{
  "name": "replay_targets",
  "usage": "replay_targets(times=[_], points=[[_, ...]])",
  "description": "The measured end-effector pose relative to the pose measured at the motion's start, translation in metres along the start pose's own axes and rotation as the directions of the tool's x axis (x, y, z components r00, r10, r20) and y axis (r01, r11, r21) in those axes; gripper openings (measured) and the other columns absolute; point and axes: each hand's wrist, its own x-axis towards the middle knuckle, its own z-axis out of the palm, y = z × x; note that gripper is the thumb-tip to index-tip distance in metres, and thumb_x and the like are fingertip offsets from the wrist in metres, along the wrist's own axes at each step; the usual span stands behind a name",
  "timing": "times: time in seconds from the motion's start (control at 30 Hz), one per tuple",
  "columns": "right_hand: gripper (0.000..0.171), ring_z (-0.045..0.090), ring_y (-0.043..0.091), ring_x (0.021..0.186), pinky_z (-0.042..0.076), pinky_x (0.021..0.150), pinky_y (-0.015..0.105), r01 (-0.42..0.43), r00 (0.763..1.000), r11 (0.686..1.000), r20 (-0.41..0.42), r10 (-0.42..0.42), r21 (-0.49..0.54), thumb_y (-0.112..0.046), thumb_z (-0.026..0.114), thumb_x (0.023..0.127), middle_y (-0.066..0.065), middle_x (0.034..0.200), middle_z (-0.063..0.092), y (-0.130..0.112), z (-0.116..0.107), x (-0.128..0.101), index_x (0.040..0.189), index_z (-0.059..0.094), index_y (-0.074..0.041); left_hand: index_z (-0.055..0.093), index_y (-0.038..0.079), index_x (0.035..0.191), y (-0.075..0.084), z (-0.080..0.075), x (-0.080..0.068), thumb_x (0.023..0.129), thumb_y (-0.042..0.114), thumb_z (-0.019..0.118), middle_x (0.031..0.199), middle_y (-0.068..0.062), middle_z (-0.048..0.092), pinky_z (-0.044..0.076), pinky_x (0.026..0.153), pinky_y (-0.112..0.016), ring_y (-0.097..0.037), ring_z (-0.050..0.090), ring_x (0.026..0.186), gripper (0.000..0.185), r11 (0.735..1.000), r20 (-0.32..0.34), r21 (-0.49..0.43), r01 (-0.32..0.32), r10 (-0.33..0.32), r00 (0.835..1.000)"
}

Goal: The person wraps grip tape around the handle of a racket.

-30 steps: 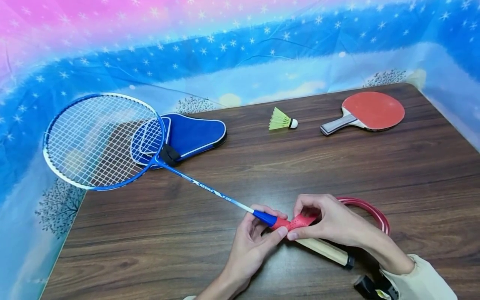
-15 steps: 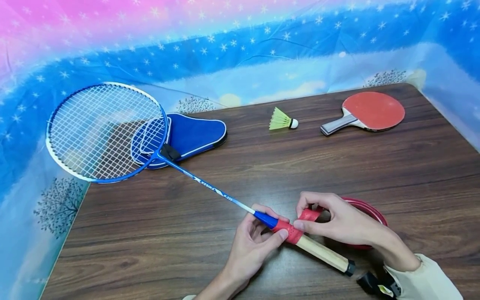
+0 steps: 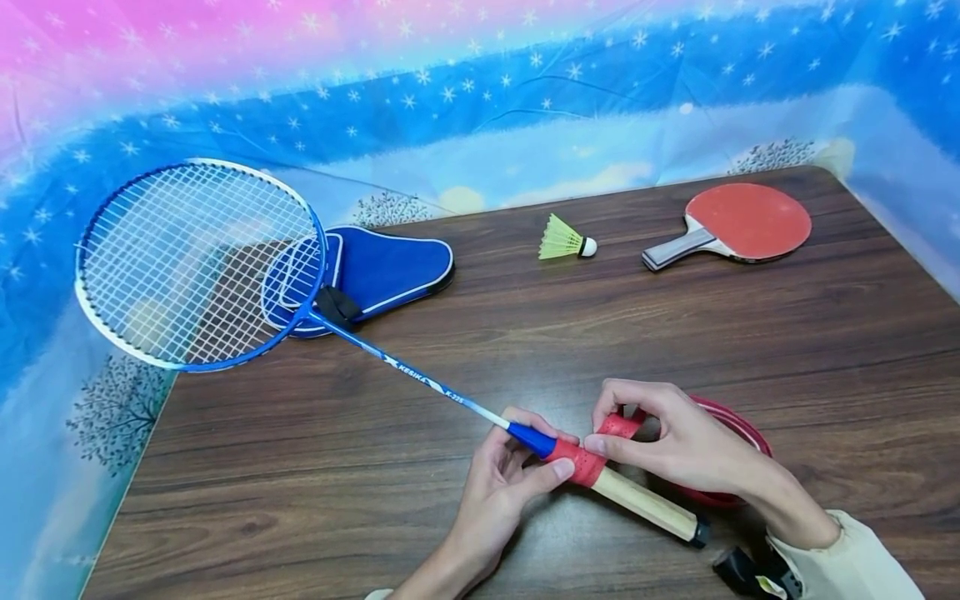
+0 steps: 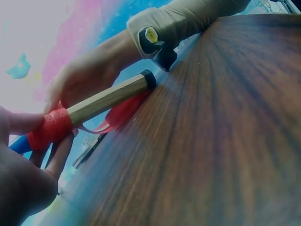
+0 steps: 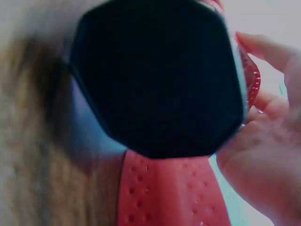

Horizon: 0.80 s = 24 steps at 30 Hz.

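The left hand [image 3: 510, 475] grips the badminton racket [image 3: 315, 312] at the top of its handle, fingers curled under the blue collar and the thumb pressed on the first turns of red grip tape [image 3: 592, 454] wound there. The right hand [image 3: 675, 442] pinches the loose run of that tape between thumb and fingertips, just beside the wound part, holding it against the handle. Below the wrapped band the handle is bare wood [image 3: 645, 504] down to a black end cap [image 3: 701, 531]. The rest of the tape trails in a red loop [image 3: 738, 425] on the brown table [image 3: 675, 333] behind the right hand.

The racket slants across the table, its strung head out past the left edge and raised over a blue racket cover [image 3: 390, 267] (a black strap sits at the throat). In the left wrist view the handle [image 4: 108, 96] is lifted just off the table with tape hanging under it. The right wrist view is filled by the dark end cap [image 5: 155, 75], blurred, with perforated red tape [image 5: 164, 193] beneath it; the fingers there seem loosely curled.

Farther back lie a yellow-green shuttlecock [image 3: 566, 240] and a red table-tennis bat [image 3: 731, 223], well apart from the hands.
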Motion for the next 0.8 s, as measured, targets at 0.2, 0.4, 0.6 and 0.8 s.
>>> replay_targets(times=[0.2,0.4,0.6,0.8], points=[[0.011,0.056,0.015,0.079,0.048,0.06,0.03,-0.009,1.0,1.0,0.001,0.009,-0.008,-0.029,0.071,0.092,-0.007,0.085,0.06,0.006,0.001,0.001,0.091,0.06,-0.029,0.056,0.001,0.113,-0.001,-0.001,0.0,0.087,-0.003,0.07,0.113,-0.02,0.063,0.053,0.087,-0.034,-0.031,0.058,0.105,0.03,0.999,0.013,0.02,-0.031,0.031,0.999],[0.009,0.055,0.013,0.077,0.047,0.061,0.028,-0.05,0.997,0.999,0.063,0.05,0.002,-0.033,0.068,0.094,-0.006,0.085,0.059,0.011,0.003,0.002,0.095,0.06,-0.028,0.053,0.002,0.123,-0.004,-0.003,0.001,0.087,-0.003,0.07,0.115,-0.019,0.065,0.052,0.09,-0.033,-0.031,0.06,0.107,0.041,0.998,0.006,0.059,-0.023,0.023,1.0],[0.01,0.059,0.013,0.082,0.05,0.069,0.029,-0.071,0.985,0.997,0.158,0.065,0.035,-0.032,0.062,0.098,-0.006,0.093,0.067,0.01,0.002,0.001,0.106,0.063,-0.026,0.049,0.0,0.127,-0.006,-0.004,0.003,0.087,-0.005,0.069,0.114,-0.02,0.066,0.05,0.092,-0.033,-0.03,0.062,0.107,0.045,0.997,0.029,0.064,-0.05,0.048,0.998],[0.016,0.06,0.011,0.081,0.05,0.068,0.028,-0.076,0.972,0.997,0.223,0.069,0.025,-0.033,0.057,0.101,-0.008,0.094,0.067,0.009,0.0,0.0,0.111,0.068,-0.03,0.046,-0.001,0.132,-0.007,-0.004,0.003,0.086,-0.008,0.069,0.118,-0.023,0.061,0.047,0.097,-0.032,-0.03,0.059,0.109,0.051,0.994,0.054,0.072,-0.086,0.082,0.995]])
